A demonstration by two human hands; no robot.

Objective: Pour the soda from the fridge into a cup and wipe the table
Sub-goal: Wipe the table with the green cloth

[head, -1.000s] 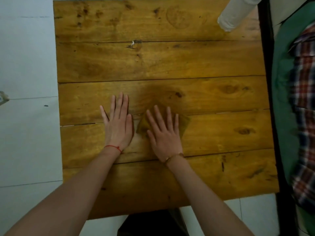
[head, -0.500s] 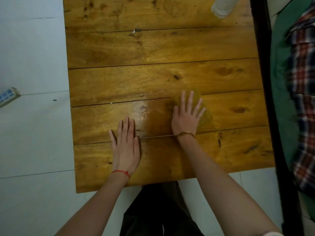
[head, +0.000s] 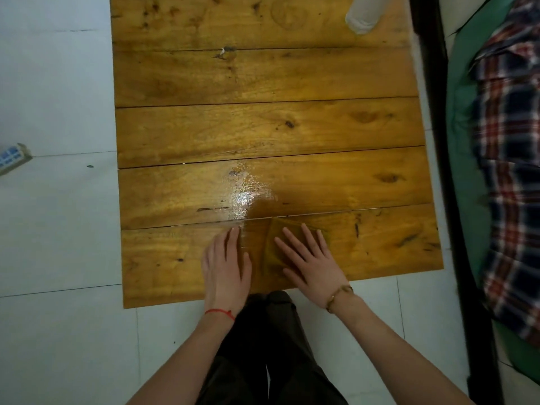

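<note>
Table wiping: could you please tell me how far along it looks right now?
Under way. The right hand presses a yellowish cloth flat on the nearest plank of the table; the left hand rests flat beside it. A wet sheen just beyond remains to wipe. The pouring cannot be judged here.

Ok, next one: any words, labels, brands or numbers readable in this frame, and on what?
None can be read.
Small blue-and-white box on the floor at the left edge: it shows blue squares, but any print is too small and blurred to read.
White cylindrical container at the far right of the brown plank table: no label shows.
Yellow-brown wiping cloth under the right hand: plain, no print.
</note>
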